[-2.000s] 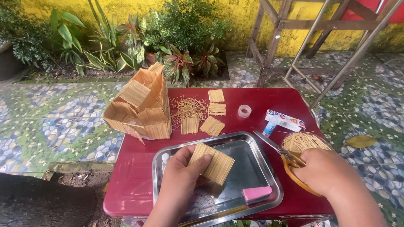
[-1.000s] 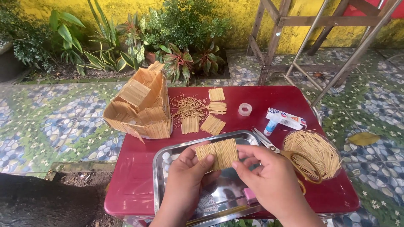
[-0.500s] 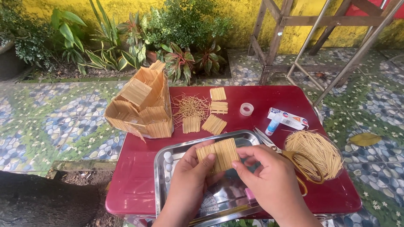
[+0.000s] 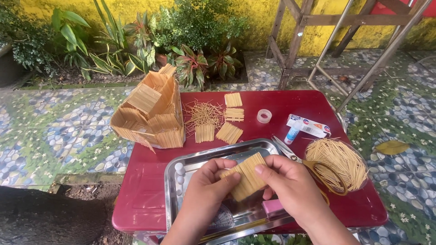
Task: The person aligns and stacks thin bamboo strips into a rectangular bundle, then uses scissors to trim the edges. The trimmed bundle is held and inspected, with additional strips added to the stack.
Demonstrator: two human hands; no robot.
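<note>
A red table (image 4: 150, 190) stood on a pebble-patterned floor (image 4: 54, 136). On it, at the far left, sat a model house of thin sticks (image 4: 152, 113). Beside that lay a loose heap of sticks (image 4: 202, 113) and four small stick panels (image 4: 229, 132). A roll of clear tape (image 4: 264, 116), a glue tube (image 4: 291, 134) and its box (image 4: 309, 125) lay further right. Nearer lay a steel tray (image 4: 181, 174), scissors (image 4: 290, 152) and a bowl of sticks (image 4: 338, 163).

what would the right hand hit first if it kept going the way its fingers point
The right hand points left across the metal tray. It already grips the stick panel; straight on, it would probably meet the left hand holding the panel's other side, though depth is unclear.
</note>
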